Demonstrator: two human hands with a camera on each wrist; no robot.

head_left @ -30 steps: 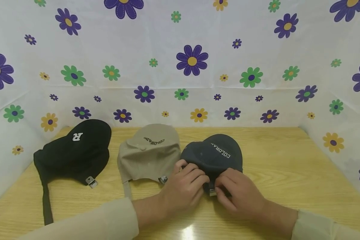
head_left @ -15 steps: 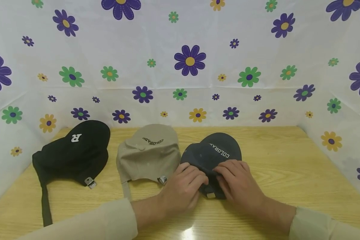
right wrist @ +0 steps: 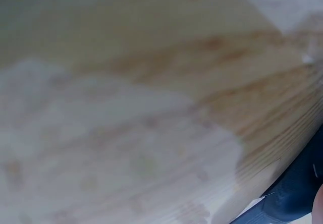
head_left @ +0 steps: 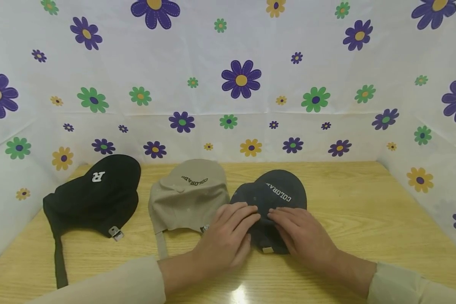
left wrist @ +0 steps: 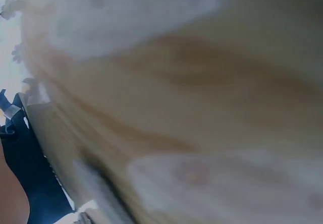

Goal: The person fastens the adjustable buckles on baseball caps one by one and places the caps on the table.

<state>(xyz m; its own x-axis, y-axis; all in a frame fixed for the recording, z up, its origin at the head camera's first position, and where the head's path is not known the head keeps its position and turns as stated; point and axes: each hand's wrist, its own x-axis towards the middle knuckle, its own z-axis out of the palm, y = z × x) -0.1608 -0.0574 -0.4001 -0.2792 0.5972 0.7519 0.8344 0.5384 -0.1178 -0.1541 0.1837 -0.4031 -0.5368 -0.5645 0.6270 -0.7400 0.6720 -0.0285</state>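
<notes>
Resting relaxed, unclenched fingers [head_left: 286,215] on the navy cap [head_left: 265,197], your left hand [head_left: 228,234] and right hand [head_left: 305,231] nearly meet; it lies on the table [head_left: 365,211], right of the beige cap [head_left: 190,204].

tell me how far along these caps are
Seemingly done: the black cap and beige cap lie on the table, straps loose. In hand: the navy cap, with the left hand and right hand both resting on it. Perhaps left: freeing its strap, as no loose end shows near the clasp, though the hands hide part of the cap.
</notes>
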